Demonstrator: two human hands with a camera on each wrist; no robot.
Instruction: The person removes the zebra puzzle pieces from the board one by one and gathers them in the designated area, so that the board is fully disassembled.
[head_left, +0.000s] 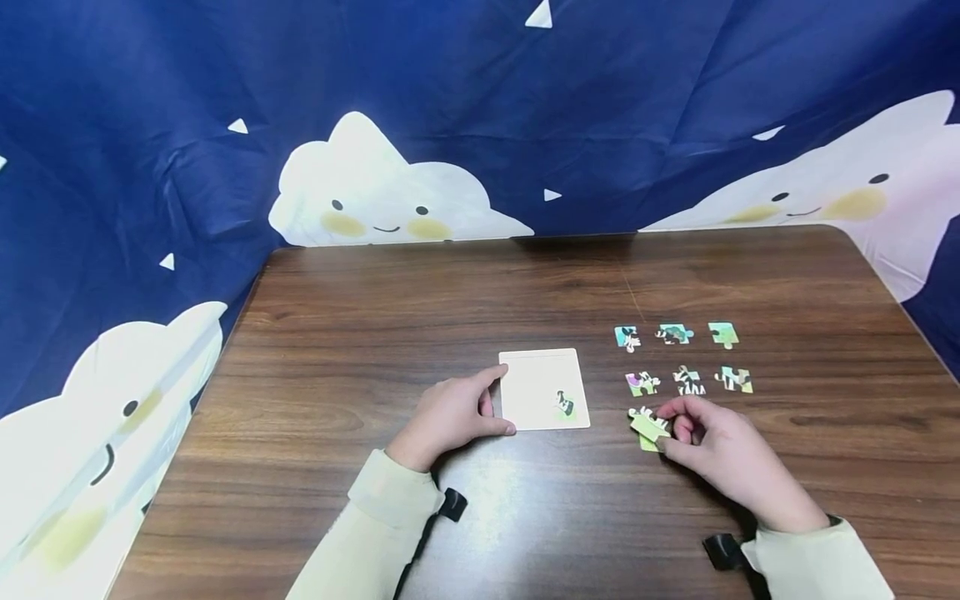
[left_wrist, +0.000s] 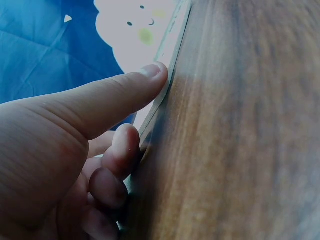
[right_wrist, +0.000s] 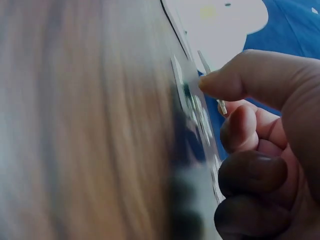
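Observation:
A white square puzzle board (head_left: pixel 532 387) lies flat on the table, with a small animal picture on a green patch (head_left: pixel 566 405) near its lower right corner. My left hand (head_left: pixel 447 419) rests at the board's left side, thumb and index finger spread apart and touching its edge. Between thumb and fingers, my right hand (head_left: pixel 720 450) pinches a light green puzzle piece (head_left: pixel 650 427). Below that piece, another green piece (head_left: pixel 647 445) shows only in part. In the right wrist view, the pinched piece (right_wrist: pixel 204 62) appears edge-on above the pieces on the table.
Two rows of loose puzzle pieces lie beyond my right hand, among them a blue one (head_left: pixel 627 337), a green one (head_left: pixel 723 334) and a striped one (head_left: pixel 688 381). The brown wooden table (head_left: pixel 360 333) ends at a dark blue cloud-patterned cloth (head_left: pixel 600 108).

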